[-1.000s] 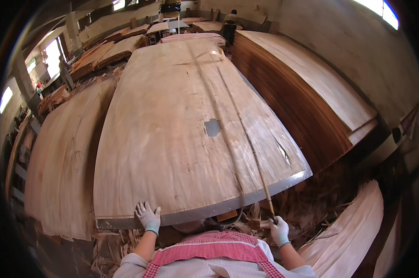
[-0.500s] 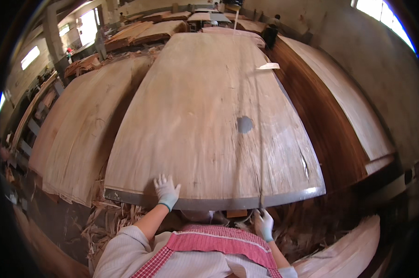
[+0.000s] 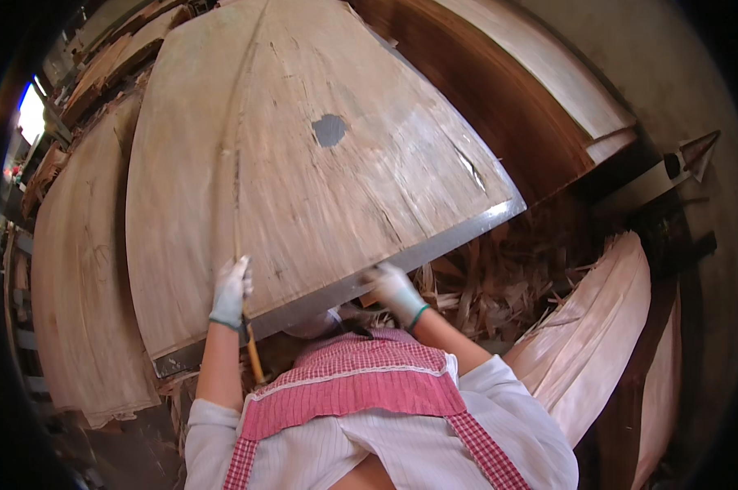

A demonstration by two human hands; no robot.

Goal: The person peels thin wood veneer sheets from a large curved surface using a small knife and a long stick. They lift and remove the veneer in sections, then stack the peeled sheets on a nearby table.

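A large sheet of thin wood veneer [image 3: 303, 155] is seen filling the upper middle of the frame, lying flat on a stack with a grey near edge [image 3: 369, 273] that runs from the lower left up toward the right. A dark grey patch [image 3: 329, 129] is set in the sheet, upper centre.

The left hand [image 3: 230, 290], in a pale glove, is placed at the near edge of the sheet, left of centre. Its grip is closed around a thin wooden stick [image 3: 246, 327]; the stick is seen to pass below the hand toward the lower frame and to run up over the sheet as a narrow line.

The right hand [image 3: 393, 290], also gloved, with a green band at the wrist, is laid on the near edge just right of centre. Whether its grip is spread flat or curled over the edge cannot be told.

A red-checked apron [image 3: 352, 384] over a white shirt is seen at the bottom. Further veneer stacks [image 3: 75, 286] are found at the left, curled sheets [image 3: 589, 327] at the lower right, and loose wood scraps [image 3: 499, 278] between these and the main sheet.
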